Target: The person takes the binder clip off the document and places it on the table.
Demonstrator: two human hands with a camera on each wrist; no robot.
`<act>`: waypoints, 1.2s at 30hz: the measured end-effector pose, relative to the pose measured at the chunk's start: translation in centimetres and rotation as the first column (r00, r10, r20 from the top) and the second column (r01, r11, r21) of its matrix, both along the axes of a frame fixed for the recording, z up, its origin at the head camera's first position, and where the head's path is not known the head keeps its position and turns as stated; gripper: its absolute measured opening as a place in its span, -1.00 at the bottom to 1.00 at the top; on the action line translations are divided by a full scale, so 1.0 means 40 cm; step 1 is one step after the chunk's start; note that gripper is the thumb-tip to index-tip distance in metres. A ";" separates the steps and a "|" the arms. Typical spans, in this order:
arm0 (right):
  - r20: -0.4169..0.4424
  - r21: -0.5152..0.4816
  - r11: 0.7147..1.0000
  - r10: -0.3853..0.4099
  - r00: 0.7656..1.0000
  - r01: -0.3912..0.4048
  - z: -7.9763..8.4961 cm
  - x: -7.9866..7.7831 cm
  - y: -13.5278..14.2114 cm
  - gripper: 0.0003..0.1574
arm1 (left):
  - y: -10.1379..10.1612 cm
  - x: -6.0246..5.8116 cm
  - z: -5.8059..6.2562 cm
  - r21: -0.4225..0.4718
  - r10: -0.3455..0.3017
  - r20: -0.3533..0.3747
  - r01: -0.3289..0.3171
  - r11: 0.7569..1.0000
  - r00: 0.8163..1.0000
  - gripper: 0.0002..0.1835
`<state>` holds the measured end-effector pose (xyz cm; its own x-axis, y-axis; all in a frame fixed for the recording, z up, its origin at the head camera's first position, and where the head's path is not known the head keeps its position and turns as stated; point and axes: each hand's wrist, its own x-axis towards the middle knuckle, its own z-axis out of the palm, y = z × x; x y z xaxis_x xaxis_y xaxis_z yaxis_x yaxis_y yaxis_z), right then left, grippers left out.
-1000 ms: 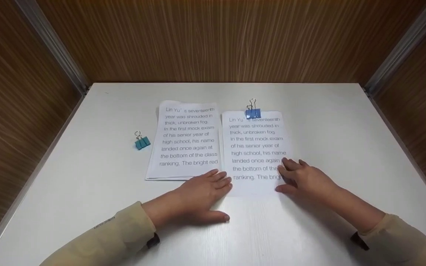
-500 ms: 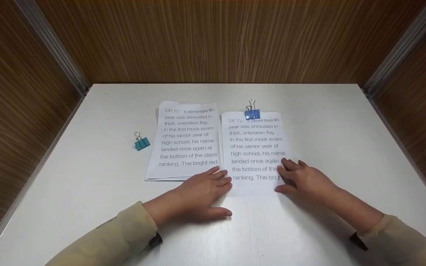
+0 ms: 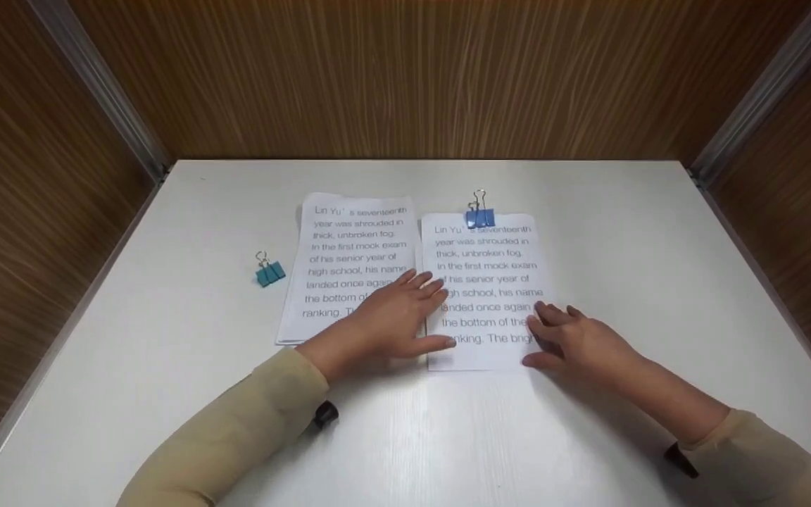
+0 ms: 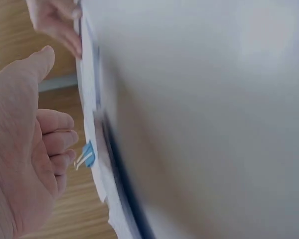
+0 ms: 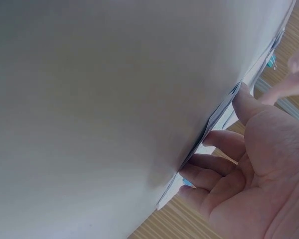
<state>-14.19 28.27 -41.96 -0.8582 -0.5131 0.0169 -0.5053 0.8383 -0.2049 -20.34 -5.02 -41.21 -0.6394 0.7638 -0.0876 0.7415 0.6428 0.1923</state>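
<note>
Two stacks of printed paper lie side by side in the head view. A blue binder clip is fixed on the top edge of the right stack. My left hand is over the lower right of the left stack, its fingertips and thumb reaching the right stack's left edge. In the left wrist view this left hand appears above the paper, its fingers loosely bent and holding nothing. My right hand touches the right stack's lower right edge with thumb and fingertips, also seen in the right wrist view.
A teal binder clip lies loose on the white table, left of the left stack. Wood-grain panels enclose the table at the back and both sides.
My left hand has moved up and slightly right, from the stacks' lower edge onto the gap between them. My right hand, the papers and both clips stay put.
</note>
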 end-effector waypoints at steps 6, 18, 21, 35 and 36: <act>0.022 0.007 1.000 -0.011 1.000 0.010 0.005 0.003 -0.003 -0.17 | 0.012 -0.097 0.022 0.020 0.106 0.025 -0.106 0.994 0.994 0.01; 0.015 -0.004 1.000 -0.022 1.000 0.022 0.005 0.006 -0.001 -0.17 | 0.024 -0.278 0.004 0.117 0.342 0.164 -0.362 0.925 0.925 0.06; 0.014 -0.001 1.000 -0.016 1.000 0.016 0.006 0.006 -0.001 -0.17 | 0.029 -0.295 -0.014 0.106 0.365 0.200 -0.391 0.914 0.909 0.05; 0.000 0.000 1.000 0.015 1.000 -0.015 0.007 0.003 0.004 -0.20 | 0.057 -0.297 -0.032 0.094 0.356 0.260 -0.390 0.916 0.898 0.02; -0.005 0.000 1.000 0.020 1.000 -0.020 0.006 0.002 0.005 -0.20 | 0.058 -0.296 -0.031 0.110 0.356 0.280 -0.399 0.910 0.891 0.02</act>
